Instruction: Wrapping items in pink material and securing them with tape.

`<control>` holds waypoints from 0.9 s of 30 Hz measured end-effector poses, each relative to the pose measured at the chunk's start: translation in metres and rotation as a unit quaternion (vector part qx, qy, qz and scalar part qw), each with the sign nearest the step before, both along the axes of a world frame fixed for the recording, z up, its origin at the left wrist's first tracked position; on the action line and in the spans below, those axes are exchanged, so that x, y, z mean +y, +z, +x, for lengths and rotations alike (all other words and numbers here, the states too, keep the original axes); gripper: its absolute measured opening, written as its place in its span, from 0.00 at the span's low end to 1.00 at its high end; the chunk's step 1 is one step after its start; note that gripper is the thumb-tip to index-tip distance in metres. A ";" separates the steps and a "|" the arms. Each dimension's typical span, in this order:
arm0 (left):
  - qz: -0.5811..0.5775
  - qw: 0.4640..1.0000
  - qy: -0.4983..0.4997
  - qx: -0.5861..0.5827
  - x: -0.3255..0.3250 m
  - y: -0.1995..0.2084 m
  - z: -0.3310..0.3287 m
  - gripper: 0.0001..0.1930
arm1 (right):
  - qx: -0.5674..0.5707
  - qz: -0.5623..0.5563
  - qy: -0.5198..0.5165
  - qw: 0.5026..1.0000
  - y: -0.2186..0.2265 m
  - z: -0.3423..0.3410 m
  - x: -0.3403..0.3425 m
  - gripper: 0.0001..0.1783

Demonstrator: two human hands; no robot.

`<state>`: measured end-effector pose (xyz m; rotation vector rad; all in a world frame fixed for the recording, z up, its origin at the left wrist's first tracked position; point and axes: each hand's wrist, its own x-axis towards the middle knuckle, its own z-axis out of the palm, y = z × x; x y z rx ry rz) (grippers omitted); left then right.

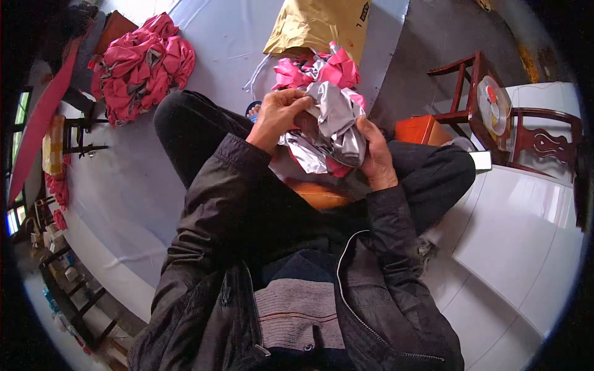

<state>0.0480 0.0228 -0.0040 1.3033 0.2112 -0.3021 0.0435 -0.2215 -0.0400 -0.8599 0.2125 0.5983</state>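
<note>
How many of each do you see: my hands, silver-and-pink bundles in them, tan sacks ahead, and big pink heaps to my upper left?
Hands: 2 (left hand, right hand)
Silver-and-pink bundle: 1
Tan sack: 1
Big pink heap: 1
Total: 5

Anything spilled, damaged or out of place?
Nothing plainly spilled or damaged. Untidiest: the pink fabric heap at upper left, crumpled rather than folded. The silver-and-pink fabric in the left hand and right hand is bunched too.
</note>
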 end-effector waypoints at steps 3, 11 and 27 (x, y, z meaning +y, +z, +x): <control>-0.016 1.000 0.012 0.007 0.001 -0.008 0.002 0.09 | 0.008 -0.002 -0.012 1.000 -0.005 0.000 0.000 0.24; -0.125 0.988 0.035 0.083 0.003 0.002 0.003 0.07 | 0.026 0.056 -0.027 0.998 -0.014 0.002 -0.001 0.23; -0.226 0.973 0.004 0.042 0.007 -0.005 0.006 0.13 | -0.137 -0.019 -0.093 0.986 0.009 -0.006 0.002 0.28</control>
